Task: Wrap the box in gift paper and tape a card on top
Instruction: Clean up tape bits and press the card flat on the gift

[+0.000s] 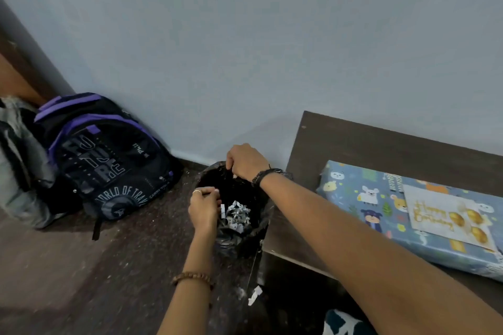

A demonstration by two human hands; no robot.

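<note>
Both hands are pinching the bin liner [231, 236]: left hand [202, 211] near rim, right hand [246, 162] far rim. Wrapped box [367, 198] with card [446, 215] looks finished; tidying scraps [236, 216] seems to be remaining.

Dim, flat indoor light w/ a cool blue cast on the wall [245, 35]; no source can be told. A soft shadow is cast on the wall beyond the right hand [246, 162] fingers. The bin liner [239, 236] interior under the fingers is crushed to black. Slight motion blur is seen at the backpack [109, 158] edge. Table [381, 141] edges are bent by wide-angle distortion. Image is soft, compressed.
</note>
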